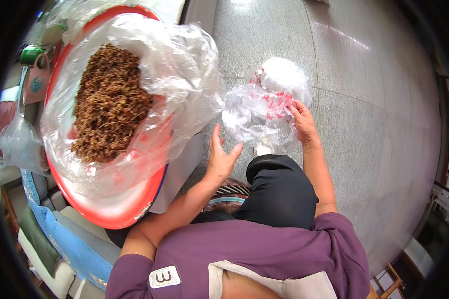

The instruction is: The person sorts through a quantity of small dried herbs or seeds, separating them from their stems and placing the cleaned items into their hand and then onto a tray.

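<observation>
My right hand point(304, 121) pinches the edge of a clear plastic bag with red print point(260, 112), which hangs over the floor in front of my knee. Just left of that bag, my left hand point(223, 157) is raised with its fingers spread and nothing in it. Farther left, a large enamel tray with a red rim point(93, 215) carries a wide-spread clear plastic bag point(183, 74). On that bag lies a heap of brown, dried, clustered plant matter point(110, 104) with thin stalks. A second part of clear plastic point(288, 76) shows behind the held bag; whether it is separate I cannot tell.
Beyond the tray stand a green can point(30, 55), a pink bag with a handle point(37, 84) and a knotted clear plastic bag point(18, 140). A sofa with a blue cover point(60, 231) is at lower left. Grey tiled floor point(370, 112) extends to the right, with wooden furniture point(391, 280) at lower right.
</observation>
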